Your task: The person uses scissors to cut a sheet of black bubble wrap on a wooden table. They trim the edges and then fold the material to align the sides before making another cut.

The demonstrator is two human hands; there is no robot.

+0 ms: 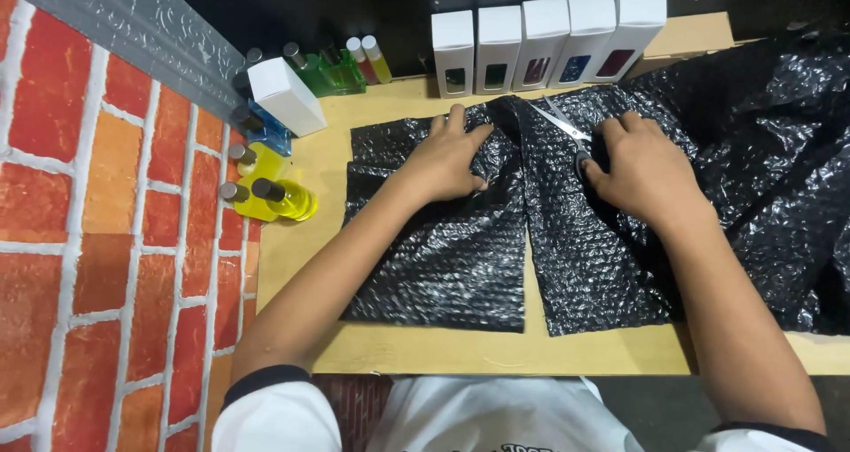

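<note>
Five white boxes point(536, 40) each show, seemingly, one bottle inside.

Five white window boxes point(549, 40), roughly nine bottles point(282, 197), one scissors point(567, 129)

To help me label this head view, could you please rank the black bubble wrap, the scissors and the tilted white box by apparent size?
1. Black bubble wrap, by far the largest.
2. Tilted white box.
3. Scissors, though the right hand hides the handles, so this is unsure.
</note>
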